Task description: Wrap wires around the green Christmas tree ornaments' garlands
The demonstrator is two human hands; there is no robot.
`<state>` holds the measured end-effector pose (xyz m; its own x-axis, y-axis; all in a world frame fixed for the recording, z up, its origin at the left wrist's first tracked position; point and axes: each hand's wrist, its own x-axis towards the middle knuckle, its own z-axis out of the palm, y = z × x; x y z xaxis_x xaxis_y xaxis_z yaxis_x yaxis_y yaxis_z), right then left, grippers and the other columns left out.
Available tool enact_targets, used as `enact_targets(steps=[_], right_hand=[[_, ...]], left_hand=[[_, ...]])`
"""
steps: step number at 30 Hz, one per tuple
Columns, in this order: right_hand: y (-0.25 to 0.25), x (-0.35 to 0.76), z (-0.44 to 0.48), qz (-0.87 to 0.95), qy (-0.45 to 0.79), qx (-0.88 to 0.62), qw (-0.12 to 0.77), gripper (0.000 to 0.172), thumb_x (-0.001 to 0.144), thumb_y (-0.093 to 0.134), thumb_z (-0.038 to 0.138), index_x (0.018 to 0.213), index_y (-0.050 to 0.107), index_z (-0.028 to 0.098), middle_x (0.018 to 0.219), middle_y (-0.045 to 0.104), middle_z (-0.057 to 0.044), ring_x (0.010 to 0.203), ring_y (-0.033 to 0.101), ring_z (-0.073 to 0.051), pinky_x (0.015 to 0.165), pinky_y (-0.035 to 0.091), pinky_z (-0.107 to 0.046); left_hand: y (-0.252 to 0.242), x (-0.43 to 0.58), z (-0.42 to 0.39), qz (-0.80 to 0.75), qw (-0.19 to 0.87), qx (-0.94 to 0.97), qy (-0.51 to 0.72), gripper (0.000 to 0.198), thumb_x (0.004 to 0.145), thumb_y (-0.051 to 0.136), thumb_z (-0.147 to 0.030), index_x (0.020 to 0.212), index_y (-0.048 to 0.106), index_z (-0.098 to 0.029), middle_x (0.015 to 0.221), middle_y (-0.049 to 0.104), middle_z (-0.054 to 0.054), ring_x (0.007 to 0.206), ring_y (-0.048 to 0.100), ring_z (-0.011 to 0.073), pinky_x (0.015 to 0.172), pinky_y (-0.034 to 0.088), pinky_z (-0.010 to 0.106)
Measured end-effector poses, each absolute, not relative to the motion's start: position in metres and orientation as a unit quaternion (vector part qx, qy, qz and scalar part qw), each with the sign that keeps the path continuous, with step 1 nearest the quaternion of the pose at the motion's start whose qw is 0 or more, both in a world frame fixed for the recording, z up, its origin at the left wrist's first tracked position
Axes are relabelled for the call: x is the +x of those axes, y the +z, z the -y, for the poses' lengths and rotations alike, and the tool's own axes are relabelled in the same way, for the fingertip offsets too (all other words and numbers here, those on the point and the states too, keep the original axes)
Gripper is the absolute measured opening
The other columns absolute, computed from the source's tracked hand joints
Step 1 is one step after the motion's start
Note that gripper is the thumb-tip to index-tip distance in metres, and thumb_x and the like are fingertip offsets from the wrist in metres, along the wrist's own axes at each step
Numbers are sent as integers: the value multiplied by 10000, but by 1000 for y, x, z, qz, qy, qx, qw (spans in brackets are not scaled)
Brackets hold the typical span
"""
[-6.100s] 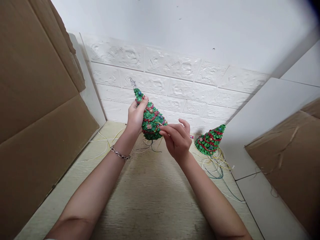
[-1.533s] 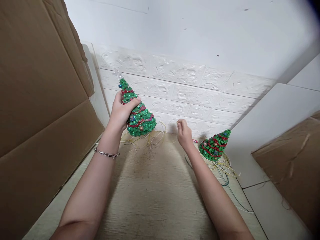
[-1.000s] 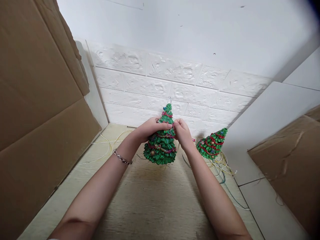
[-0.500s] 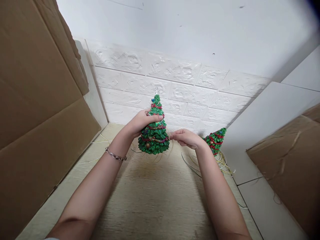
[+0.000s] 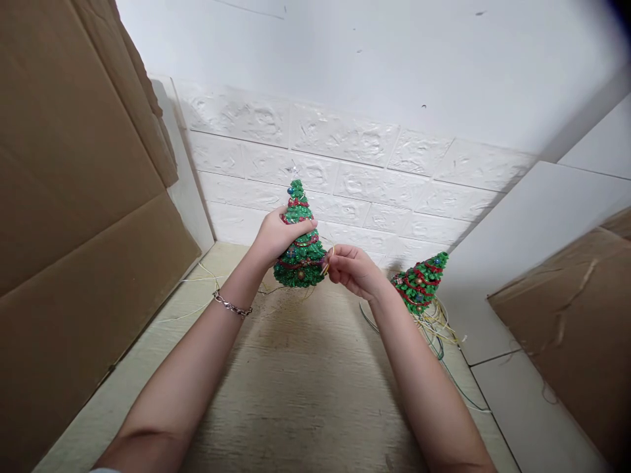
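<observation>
A small green Christmas tree (image 5: 302, 259) with red garland, tiny baubles and a clear star on its tip is held above the table, leaning slightly left. My left hand (image 5: 282, 235) is closed around its left side, thumb across the front. At the tree's lower right edge, my right hand (image 5: 353, 268) pinches a thin yellow-white string (image 5: 326, 269) between thumb and fingertips. More thin strands hang under the tree. Its underside is hidden.
A second decorated tree (image 5: 422, 281) lies tilted at the right, with a tangle of yellow and green strings (image 5: 436, 328) beneath it. Cardboard (image 5: 89, 197) stands at the left, another cardboard piece (image 5: 566, 295) at the right. A white brick-pattern wall (image 5: 340, 164) closes the back.
The tree has shifted a little left and up and now tips left. My right hand has come slightly left, and its string shows as a loop. More of the second tree is visible.
</observation>
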<state>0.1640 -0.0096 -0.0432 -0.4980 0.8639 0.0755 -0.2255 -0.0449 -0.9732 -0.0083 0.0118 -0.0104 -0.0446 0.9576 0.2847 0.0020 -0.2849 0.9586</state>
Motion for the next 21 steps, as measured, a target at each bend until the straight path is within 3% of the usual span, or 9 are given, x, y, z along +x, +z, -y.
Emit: enact_targets(steps=[6, 11, 21], right_hand=[[-44, 148, 14, 616, 474, -325, 539, 321, 663, 689, 492, 720, 564, 202, 611, 568, 35, 561, 510, -93, 568, 429, -246], [-53, 141, 14, 672, 318, -347, 571, 233, 784, 569, 431, 749, 549, 202, 802, 604, -24, 599, 507, -101, 571, 423, -262], [-55, 142, 14, 702, 298, -344, 547, 131, 822, 500, 326, 775, 533, 208, 811, 592, -26, 626, 496, -118, 595, 427, -269]], left_hand=[[-17, -4, -16, -440, 368, 567, 591, 301, 584, 769, -347, 774, 627, -162, 756, 641, 35, 664, 590, 161, 619, 494, 292], [-20, -4, -19, -439, 356, 555, 611, 327, 549, 771, -291, 813, 623, -166, 860, 640, 63, 735, 595, 181, 692, 512, 321], [-21, -3, -22, -453, 332, 562, 607, 367, 531, 760, -240, 858, 615, -157, 1006, 606, 102, 807, 578, 183, 783, 510, 356]])
